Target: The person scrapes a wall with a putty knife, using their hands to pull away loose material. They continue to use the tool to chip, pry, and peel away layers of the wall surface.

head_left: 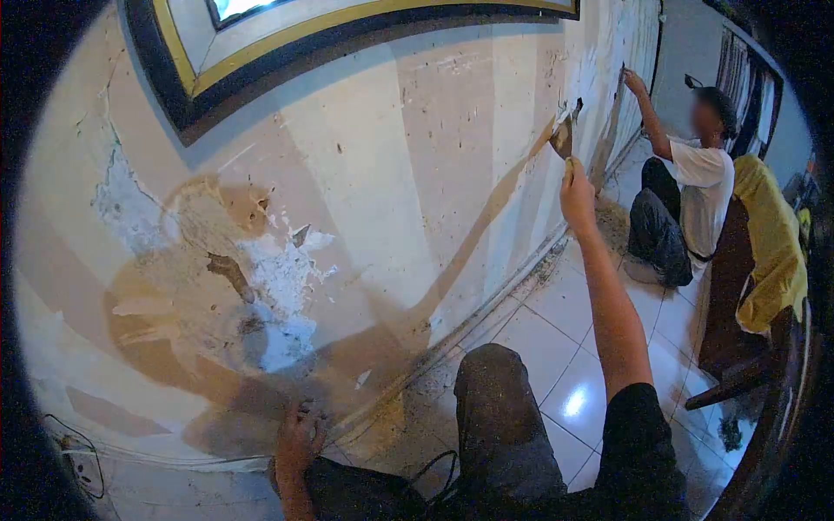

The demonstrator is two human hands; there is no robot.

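Note:
My right hand (577, 193) is stretched out along the wall, closed around the handle of a putty knife (563, 137). The blade is against the striped wall (460, 156), beside a patch where the paint has come off. My left hand (300, 434) is low near the foot of the wall, by my bent knee, with its fingers loosely apart and nothing seen in them. Above it the wall has a large bare white patch (282, 286) with ragged edges, and my shadow falls across it.
A framed picture (347, 43) hangs above. Along the wall's foot, debris lies on white floor tiles (556, 339). Another person (704, 182) sits farther along, one hand raised to the wall. To the right stands dark wooden furniture (730, 295) with a yellow cloth (769, 234) over it. A cable (95, 460) lies lower left.

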